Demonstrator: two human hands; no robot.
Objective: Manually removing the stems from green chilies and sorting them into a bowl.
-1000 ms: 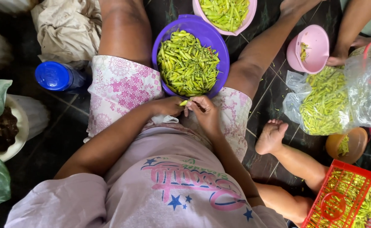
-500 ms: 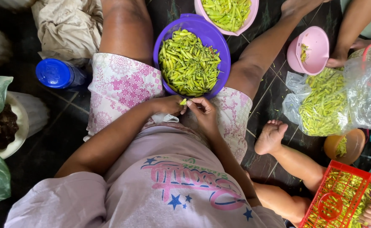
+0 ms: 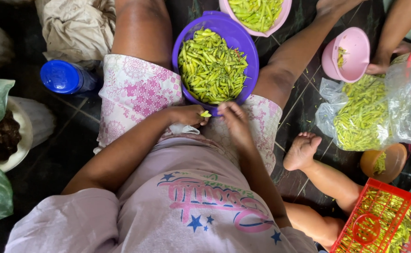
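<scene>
I sit on a dark floor with a purple bowl (image 3: 250,44) between my legs, heaped with small green chillies (image 3: 210,65). My left hand (image 3: 186,115) rests on my lap at the bowl's near rim and pinches one green chilli (image 3: 206,114) by its end. My right hand (image 3: 231,117) is right beside it, fingers curled at the same chilli, touching the bowl's edge. A scrap of white plastic (image 3: 183,129) lies under my left hand.
A pink bowl of chillies (image 3: 257,14) stands beyond the purple one, a smaller pink bowl (image 3: 353,51) at right. A clear bag of chillies (image 3: 364,110), an orange bowl (image 3: 383,161) and a red basket (image 3: 378,220) lie right. Another person's foot (image 3: 301,150) rests nearby. A blue-lidded bottle (image 3: 65,77) stands left.
My hands stayed at the bowl's near rim, working on one chilli; the fingers shifted only slightly. A hand at the lower right moved out of view.
</scene>
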